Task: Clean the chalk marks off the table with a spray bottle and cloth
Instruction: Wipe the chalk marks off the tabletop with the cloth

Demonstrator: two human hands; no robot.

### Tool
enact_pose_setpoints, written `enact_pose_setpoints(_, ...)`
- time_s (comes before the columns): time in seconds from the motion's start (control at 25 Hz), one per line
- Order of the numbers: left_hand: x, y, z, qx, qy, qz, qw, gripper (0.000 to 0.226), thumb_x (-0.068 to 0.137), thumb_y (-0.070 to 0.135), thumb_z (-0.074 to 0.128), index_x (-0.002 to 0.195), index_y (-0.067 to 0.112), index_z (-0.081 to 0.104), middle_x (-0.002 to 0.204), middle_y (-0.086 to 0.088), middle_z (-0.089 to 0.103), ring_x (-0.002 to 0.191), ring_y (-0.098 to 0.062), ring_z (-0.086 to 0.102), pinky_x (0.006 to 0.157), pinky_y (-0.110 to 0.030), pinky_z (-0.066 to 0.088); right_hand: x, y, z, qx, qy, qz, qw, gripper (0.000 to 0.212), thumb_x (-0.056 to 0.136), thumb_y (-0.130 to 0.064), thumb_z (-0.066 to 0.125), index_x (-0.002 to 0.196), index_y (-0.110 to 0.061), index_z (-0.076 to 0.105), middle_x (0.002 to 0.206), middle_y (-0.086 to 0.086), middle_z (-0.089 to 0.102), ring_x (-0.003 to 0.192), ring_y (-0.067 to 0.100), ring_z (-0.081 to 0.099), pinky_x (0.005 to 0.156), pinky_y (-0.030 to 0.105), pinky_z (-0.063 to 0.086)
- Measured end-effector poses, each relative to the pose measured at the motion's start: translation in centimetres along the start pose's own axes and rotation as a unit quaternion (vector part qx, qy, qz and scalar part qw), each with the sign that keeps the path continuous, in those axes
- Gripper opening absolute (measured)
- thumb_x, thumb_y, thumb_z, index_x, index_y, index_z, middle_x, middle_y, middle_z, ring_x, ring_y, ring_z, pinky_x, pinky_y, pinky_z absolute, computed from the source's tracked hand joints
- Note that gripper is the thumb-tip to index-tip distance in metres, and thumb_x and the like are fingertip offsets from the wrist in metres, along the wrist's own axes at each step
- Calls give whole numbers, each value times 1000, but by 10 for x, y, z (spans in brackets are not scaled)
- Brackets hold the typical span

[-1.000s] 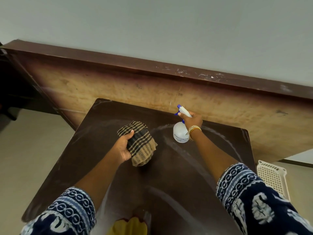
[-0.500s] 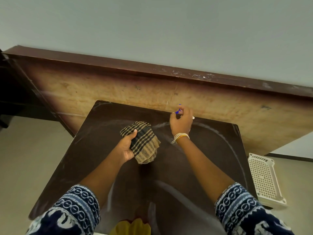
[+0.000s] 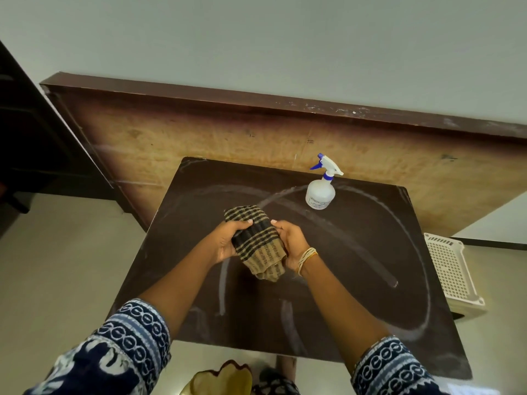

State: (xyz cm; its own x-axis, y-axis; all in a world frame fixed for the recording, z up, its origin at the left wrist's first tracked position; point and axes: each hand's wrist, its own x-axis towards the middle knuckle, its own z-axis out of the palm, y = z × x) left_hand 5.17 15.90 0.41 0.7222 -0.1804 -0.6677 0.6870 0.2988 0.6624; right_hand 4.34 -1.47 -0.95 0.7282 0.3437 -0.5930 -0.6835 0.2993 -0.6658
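Here, the dark table (image 3: 182, 240) fills most of our view, its top crossed by pale chalk marks (image 3: 410, 238): a wide arc sweeping right, shorter strokes near the front edge. Off its right side sits a white perforated basket (image 3: 450, 269) on the floor. The spray bottle (image 3: 320, 192) stands upright and unattended at the far edge, right of centre. Above mid-table we hold the checked cloth (image 3: 255, 242) bunched between both hands: left hand (image 3: 228, 242) curled round its left side, right hand (image 3: 291, 246) curled round its right, thumbs on top. We judge the cloth soft, light and limp; it should be gripped as a wad, loose ends tucked under. The bottle looks like light plastic, best taken at the neck.
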Motion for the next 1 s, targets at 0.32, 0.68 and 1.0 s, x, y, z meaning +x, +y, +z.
enact_pose_setpoints(0.32, -10, -14, -31, 108, 51, 43, 992, 28, 86, 14, 70, 112, 12, 60, 110, -11, 69, 96, -24, 67, 72, -39, 57, -6, 35, 16, 25, -6, 58, 998, 30, 87, -15, 51, 110, 0, 64, 103, 21, 68, 95, 34, 63, 98, 48, 44)
enact_pose_setpoints(0.68, -12, -59, -111, 431, 214, 142, 865, 6, 86, 10, 65, 88, 14, 69, 96, -8, 70, 89, -20, 63, 82, -22, 45, 24, 34, 40, -70, 149, -1, 986, 25, 69, -15, 65, 91, -4, 65, 89, 20, 65, 81, 34, 64, 82, 49, 52)
enact_pose_setpoints(1.0, -36, -76, -239, 477, 258, 154, 826, 10, 85, 6, 65, 91, 9, 72, 104, -13, 70, 99, -30, 65, 93, -32, 47, 61, 90, 115, -94, 224, 30, 970, 26, 77, -8, 63, 101, 4, 65, 84, 17, 65, 79, 33, 63, 76, 45, 53)
